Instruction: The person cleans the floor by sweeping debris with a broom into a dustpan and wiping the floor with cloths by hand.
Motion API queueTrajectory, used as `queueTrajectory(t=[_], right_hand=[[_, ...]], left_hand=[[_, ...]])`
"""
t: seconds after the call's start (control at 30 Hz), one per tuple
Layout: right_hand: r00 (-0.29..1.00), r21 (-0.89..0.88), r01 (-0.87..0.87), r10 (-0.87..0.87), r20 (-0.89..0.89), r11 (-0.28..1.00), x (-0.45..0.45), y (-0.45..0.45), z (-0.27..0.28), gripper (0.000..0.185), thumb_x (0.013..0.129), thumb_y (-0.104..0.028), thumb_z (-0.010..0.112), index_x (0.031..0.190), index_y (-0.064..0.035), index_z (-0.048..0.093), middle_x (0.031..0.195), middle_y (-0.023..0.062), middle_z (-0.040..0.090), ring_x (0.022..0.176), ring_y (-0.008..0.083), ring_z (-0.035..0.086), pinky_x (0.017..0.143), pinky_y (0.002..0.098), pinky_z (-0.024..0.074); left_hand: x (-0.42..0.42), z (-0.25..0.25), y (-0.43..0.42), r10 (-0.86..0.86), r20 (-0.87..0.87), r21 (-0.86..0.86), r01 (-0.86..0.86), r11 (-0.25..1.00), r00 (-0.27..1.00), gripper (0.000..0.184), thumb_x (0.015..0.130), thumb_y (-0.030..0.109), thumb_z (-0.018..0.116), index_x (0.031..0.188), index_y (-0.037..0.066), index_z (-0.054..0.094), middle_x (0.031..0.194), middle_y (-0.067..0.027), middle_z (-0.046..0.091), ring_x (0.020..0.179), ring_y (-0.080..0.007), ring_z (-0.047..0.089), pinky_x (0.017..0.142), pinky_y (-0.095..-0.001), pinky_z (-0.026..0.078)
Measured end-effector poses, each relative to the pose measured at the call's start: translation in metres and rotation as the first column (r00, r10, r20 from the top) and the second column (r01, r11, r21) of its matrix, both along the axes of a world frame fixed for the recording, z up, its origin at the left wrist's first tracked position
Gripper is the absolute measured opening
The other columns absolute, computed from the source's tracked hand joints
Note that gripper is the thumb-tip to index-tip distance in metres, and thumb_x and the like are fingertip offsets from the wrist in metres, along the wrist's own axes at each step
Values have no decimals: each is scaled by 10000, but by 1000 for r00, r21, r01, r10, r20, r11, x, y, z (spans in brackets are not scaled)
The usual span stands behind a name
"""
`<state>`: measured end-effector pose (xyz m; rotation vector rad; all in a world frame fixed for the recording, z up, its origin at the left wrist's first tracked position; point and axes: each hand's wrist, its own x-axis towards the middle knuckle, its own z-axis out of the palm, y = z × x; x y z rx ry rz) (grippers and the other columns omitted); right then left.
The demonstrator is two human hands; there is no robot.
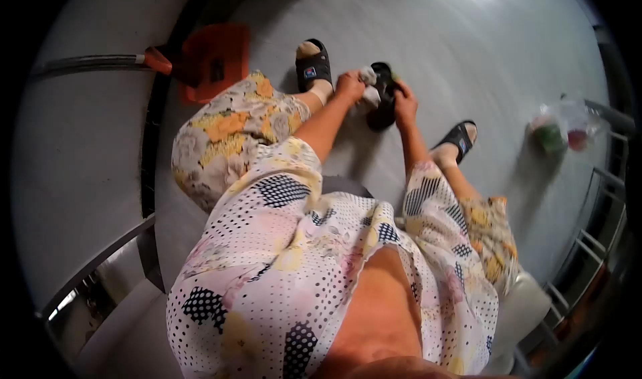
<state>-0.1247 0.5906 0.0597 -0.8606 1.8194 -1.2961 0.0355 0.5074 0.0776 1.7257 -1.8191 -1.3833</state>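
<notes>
Between two black open-toed slippers (313,70), a black shoe (385,98) is held over the smooth grey floor (481,64). The left hand (350,86) has its fingers pinching a crumpled grey-white cloth (370,97) against it; the right hand (405,105) has its fingers clasping the opposite edge. A red-orange plastic dustpan (227,51) stands leftward.

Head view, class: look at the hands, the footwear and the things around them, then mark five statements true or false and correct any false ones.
1. The left hand holds a pale cloth. True.
2. The right hand is empty. False: it holds a dark shoe.
3. The slippers on the feet are white. False: they are dark.
4. A see-through plastic bag shows toward the picture's right side. True.
5. The dustpan is blue. False: it is orange-red.
</notes>
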Motion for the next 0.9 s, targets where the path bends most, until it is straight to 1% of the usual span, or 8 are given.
queueTrajectory(t=[0.23,0.4,0.5,0.57,0.63,0.7,0.77,0.9], right_hand=[[862,-88,483,-455,222,871,-66,2,65,304,833,-45,533,1127,-31,610,969,34,635,837,131,581,753,276,461],[895,14,423,-421,146,906,-105,-23,12,303,808,-92,562,1102,-53,622,912,34,644,789,146,586,726,285,464],[890,92,450,-455,37,888,-99,-18,11,288,808,-93,557,1084,-45,626,896,37,640,775,150,585,710,290,469],[877,81,469,-475,77,879,-106,-17,-9,266,817,-90,554,1068,-41,624,910,42,634,785,155,583,709,295,473],[893,90,445,-449,35,891,-112,-19,-6,270,815,-98,559,1071,-39,623,918,45,635,792,158,583,717,296,470],[891,54,444,-434,-132,895,-131,-24,-35,278,805,-102,560,1067,-32,622,907,41,634,793,161,581,728,297,466],[887,80,456,-445,-119,887,-130,-18,-40,289,801,-102,561,1075,-35,621,908,39,637,797,161,582,731,298,466],[870,164,484,-452,-198,859,-137,-10,-40,298,797,-112,567,1082,-47,629,929,46,644,817,159,585,748,297,464]], left_hand=[[20,70,-71,242,-197,-372,-300,878,950,304,642,238,668,907,91,681,902,-166,668,876,-348,629,779,-396,505],[25,130,-127,143,-267,-510,-265,818,953,293,678,209,642,937,75,670,908,-157,671,859,-340,635,781,-376,505],[32,157,-173,-195,-431,-470,-35,882,881,218,787,45,615,999,92,638,841,20,624,852,-126,601,814,-348,516],[52,266,-115,-53,-581,-96,-4,995,812,190,812,-4,570,958,82,655,838,24,620,838,-94,556,768,-229,445],[78,277,-121,-501,-391,-627,175,759,772,135,828,-20,547,876,65,640,821,36,609,712,-83,553,622,-244,451],[104,269,-136,-754,-229,-866,226,447,615,107,849,49,555,752,60,598,705,10,597,567,-90,531,499,-272,422],[174,243,-119,-435,151,-747,391,538,888,361,785,162,641,1131,64,609,1038,-142,656,939,-256,637,823,-342,488],[229,196,-74,-372,16,-487,332,808,928,311,783,107,631,1086,39,620,986,-123,667,892,-185,638,812,-301,483]])
